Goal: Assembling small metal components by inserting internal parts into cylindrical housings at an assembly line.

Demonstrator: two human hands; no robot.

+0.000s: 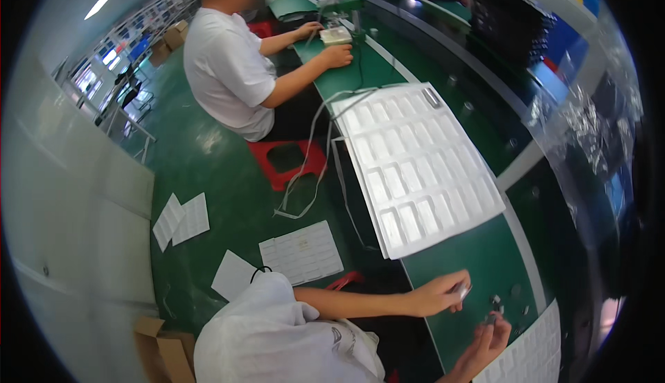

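Over the green bench top, my left hand is closed on a small shiny silver piece; its exact kind is too small to tell. Nearer the lower edge, my right hand pinches a small dark grey piece between thumb and fingers. A little cluster of small metallic parts lies on the bench just beyond the right fingertips. Beside my right hand lies a white moulded tray, partly hidden by that hand.
A stack of white compartment trays covers the bench ahead. Beyond it a co-worker sits at a small bench device, near a red stool. White sheets and a cardboard box are on the floor. A white cable hangs off the bench.
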